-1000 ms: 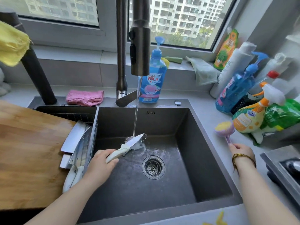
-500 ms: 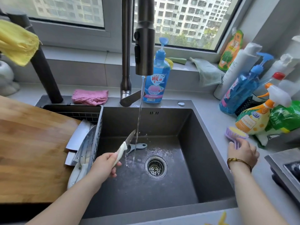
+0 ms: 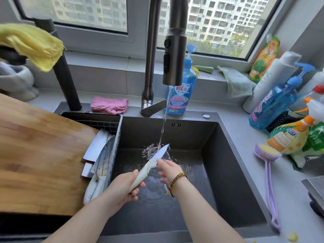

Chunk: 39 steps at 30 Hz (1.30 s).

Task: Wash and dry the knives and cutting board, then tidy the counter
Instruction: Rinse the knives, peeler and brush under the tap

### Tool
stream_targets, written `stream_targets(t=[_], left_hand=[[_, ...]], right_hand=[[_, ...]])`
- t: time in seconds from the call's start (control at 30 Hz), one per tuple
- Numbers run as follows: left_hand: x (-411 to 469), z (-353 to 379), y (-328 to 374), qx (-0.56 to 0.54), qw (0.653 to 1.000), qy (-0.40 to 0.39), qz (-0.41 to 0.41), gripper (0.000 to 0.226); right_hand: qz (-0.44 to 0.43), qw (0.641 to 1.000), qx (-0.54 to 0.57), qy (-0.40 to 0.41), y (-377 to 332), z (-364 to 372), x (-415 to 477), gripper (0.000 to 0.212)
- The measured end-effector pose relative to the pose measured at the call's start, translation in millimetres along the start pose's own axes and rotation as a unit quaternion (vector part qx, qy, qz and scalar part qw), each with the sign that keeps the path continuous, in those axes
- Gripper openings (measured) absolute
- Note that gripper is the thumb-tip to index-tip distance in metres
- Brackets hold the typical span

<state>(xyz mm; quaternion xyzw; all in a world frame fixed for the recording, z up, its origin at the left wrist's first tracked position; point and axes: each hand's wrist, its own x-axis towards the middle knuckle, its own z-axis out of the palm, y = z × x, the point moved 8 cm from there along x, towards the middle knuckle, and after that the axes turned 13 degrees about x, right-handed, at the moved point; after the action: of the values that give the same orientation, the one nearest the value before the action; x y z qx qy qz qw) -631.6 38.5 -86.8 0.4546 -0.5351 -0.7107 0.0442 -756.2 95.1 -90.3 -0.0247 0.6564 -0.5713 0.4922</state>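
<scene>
My left hand (image 3: pixel 122 187) grips the pale handle of a small white knife (image 3: pixel 158 156) over the dark sink (image 3: pixel 219 163). Its blade points up and right into the stream of running water (image 3: pixel 164 120). My right hand (image 3: pixel 167 170) sits just right of the blade base, with fingertips touching the knife near where blade meets handle. Two larger knives (image 3: pixel 101 155) lie in the drain rack (image 3: pixel 112 123) at the sink's left end, blades up, white handles toward me. The wooden cutting board (image 3: pixel 38 155) lies on the left, partly over that rack.
The tall faucet (image 3: pixel 174 50) stands behind the sink. A purple long-handled brush (image 3: pixel 268 172) lies on the right counter beside spray bottles (image 3: pixel 289 137). Blue dish soap (image 3: pixel 182 92) and a pink cloth (image 3: pixel 109 104) sit at the back; a yellow cloth (image 3: pixel 33 44) hangs upper left.
My right hand has let go of the purple brush, which now lies on the counter, and moved into the sink to the knife. My left hand swung the blade back under the water.
</scene>
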Motion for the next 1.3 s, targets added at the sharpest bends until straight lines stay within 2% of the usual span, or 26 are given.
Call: stream_targets(t=[0.07,0.23,0.37,0.43,0.57,0.67,0.73,0.83,1.0,1.1,1.3], left_hand=[[-1.3,2.2,-0.4,0.009,1.000,-0.017,0.006,0.029],[-0.6,2.4,-0.8,0.035,0.999,-0.023,0.009,0.030],[1.9,0.6,0.6,0.034,0.999,-0.015,0.004,0.028],[3.8,-1.7,0.4,0.031,0.999,-0.008,-0.002,0.027],[1.4,-7.3,1.9,0.050,0.999,0.003,-0.011,0.029],[-7.2,-15.2,6.5,0.080,0.996,0.006,-0.029,0.033],[-11.5,-31.8,9.8,0.122,0.992,0.031,-0.027,0.027],[-17.3,-69.2,12.9,0.173,0.980,0.102,0.005,0.003],[-26.5,-128.0,11.4,0.195,0.943,0.264,0.055,0.023],[-33.7,-150.4,9.9,0.237,0.905,0.352,0.037,0.030],[-20.6,-163.8,0.6,0.295,0.883,0.366,-0.016,0.035]], right_hand=[[0.037,0.998,0.046,-0.011,9.5,5.1,7.1,0.011],[0.023,0.995,0.095,0.003,2.8,4.5,16.2,0.021],[0.048,0.994,0.073,0.061,-2.2,-6.0,15.4,0.029],[0.047,0.995,0.065,0.053,-6.7,-5.1,14.0,0.033],[0.013,0.998,0.046,0.037,-12.4,0.6,14.1,0.025],[0.003,0.997,0.049,0.053,-10.4,-1.6,14.7,0.042],[0.006,0.998,0.049,0.035,-6.7,1.1,13.9,0.048],[0.029,0.998,0.054,0.029,4.0,7.0,9.2,0.042],[0.037,0.997,-0.049,-0.055,25.8,50.4,6.5,0.028],[0.029,0.989,-0.093,-0.107,38.1,80.2,-2.4,0.020],[0.031,0.976,-0.152,-0.154,56.4,105.2,-12.8,0.013]])
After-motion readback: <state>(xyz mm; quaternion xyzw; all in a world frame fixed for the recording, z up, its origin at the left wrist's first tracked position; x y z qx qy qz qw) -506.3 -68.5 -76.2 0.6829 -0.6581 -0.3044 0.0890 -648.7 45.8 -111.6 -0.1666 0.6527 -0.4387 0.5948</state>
